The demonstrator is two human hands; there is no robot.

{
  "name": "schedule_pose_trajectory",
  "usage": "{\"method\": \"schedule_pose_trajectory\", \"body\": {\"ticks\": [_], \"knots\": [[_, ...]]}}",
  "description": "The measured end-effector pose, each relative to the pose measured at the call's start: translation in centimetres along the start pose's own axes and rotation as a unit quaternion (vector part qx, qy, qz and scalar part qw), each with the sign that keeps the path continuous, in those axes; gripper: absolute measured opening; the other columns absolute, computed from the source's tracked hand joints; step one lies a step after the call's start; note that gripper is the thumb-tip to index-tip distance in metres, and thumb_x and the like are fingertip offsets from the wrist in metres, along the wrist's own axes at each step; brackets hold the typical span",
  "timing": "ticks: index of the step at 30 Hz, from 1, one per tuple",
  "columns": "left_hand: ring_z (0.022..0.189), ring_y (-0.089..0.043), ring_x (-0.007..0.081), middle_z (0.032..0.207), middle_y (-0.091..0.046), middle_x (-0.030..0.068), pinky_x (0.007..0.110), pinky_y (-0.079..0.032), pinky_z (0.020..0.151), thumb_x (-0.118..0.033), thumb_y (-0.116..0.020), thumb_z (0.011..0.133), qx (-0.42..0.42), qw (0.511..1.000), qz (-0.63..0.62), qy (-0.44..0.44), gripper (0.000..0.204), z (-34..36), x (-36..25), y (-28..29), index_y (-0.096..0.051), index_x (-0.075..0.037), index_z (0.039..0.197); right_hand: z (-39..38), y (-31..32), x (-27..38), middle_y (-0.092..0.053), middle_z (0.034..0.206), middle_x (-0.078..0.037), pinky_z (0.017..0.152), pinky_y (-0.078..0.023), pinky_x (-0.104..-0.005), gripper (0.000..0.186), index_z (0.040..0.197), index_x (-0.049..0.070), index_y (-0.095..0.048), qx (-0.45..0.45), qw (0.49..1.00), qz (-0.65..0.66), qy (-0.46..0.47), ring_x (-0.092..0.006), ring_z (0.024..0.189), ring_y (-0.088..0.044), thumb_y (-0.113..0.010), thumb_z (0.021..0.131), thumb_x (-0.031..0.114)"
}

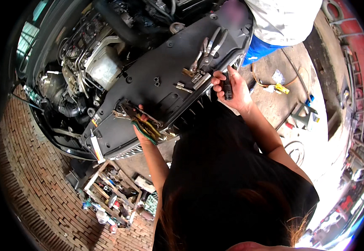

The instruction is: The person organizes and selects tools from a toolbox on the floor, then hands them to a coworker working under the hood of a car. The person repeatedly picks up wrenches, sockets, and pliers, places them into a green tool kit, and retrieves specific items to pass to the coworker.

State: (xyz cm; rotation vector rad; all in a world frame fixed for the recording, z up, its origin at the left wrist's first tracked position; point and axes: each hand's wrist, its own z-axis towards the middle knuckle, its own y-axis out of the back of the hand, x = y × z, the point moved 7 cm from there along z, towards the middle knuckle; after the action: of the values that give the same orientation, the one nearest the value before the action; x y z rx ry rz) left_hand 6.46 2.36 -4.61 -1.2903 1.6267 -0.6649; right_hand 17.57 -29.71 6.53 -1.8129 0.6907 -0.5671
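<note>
My left hand (143, 137) is closed around a bunch of hand tools above the black plastic front panel (148, 71) of a car. Pliers with green and yellow handles (145, 130) stick out of it, along with metal tools that look like wrenches. A small black flashlight (227, 88), or a cylinder much like one, sits in the grip of my right hand (240, 93) at the panel's front edge. Close to that hand lie long-handled pliers (216, 45), metal sockets (201, 80) and a small metal fitting (183, 87).
The engine bay (81, 67) is exposed beyond the panel. A white tube (95, 144) rests at the panel's left end. On the brick floor stands a wooden crate (90, 183) of tools and parts. Another person in a white top (280, 21) stands at the right, near cables (297, 81).
</note>
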Motion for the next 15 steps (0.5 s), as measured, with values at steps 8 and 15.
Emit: {"method": "schedule_pose_trajectory", "body": {"ticks": [8, 15], "knots": [[0.078, -0.05, 0.0113, 0.08, -0.053, -0.0015, 0.027, -0.043, 0.078, -0.031, -0.047, 0.095, 0.083, 0.987, -0.098, 0.101, 0.04, -0.9, 1.1, -2.3, -0.049, -0.012, 0.13, -4.5, 3.1, 0.6, -0.058, 0.086, -0.007, 0.055, -0.04, -0.0226, 0.042, 0.079, 0.012, -0.046, -0.123, 0.989, -0.05, 0.069, -0.0138, 0.067, -0.049, -0.048, 0.088, 0.054], [0.084, -0.05, 0.0141, 0.085, -0.055, 0.0021, 0.029, -0.042, 0.078, -0.025, -0.045, 0.097, 0.139, 0.96, -0.148, 0.191, 0.03, -1.3, 1.9, -4.0, -0.054, -0.012, 0.123, -7.8, 7.5, -0.4, -0.058, 0.079, -0.009, 0.046, -0.032, -0.0211, 0.037, 0.075, 0.01, -0.045, -0.129, 0.986, 0.06, 0.089, -0.0121, 0.053, -0.038, -0.051, 0.09, 0.043]]}}
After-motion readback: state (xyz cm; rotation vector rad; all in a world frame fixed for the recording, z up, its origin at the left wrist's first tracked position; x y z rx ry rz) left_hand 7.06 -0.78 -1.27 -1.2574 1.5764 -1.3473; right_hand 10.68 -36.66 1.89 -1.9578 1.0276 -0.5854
